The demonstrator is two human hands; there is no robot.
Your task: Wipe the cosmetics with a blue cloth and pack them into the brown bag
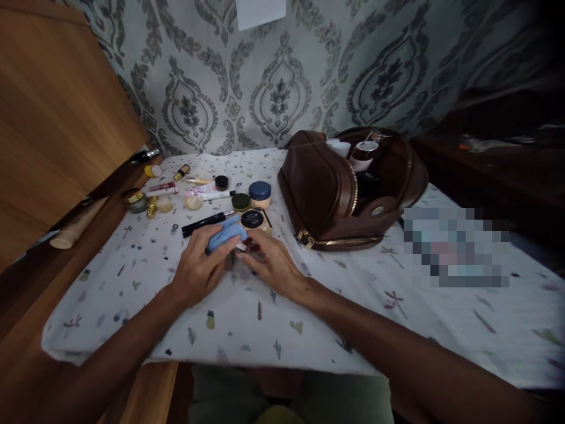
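Observation:
My left hand (198, 262) is closed around a folded blue cloth (226, 233), just above the white patterned tablecloth. Close beside it, my right hand (278, 268) grips a small dark-reddish cosmetic container (255, 249) with a shiny edge. Fingers cover most of that container, so its exact kind is unclear. The cloth is up against the container's left end. Just beyond the hands lie a black tube (205, 224), a compact with a round black top (252, 220), a dark green-lidded jar (241, 202) and a blue-lidded jar (260, 193).
A brown leather bag (318, 188) stands unzipped at the right, with bottles inside. Several small cosmetics, among them a gold-rimmed jar (135, 200), spread across the left. A beige tube (79, 224) lies on the wooden ledge. A blurred-out flat object (457, 247) is far right.

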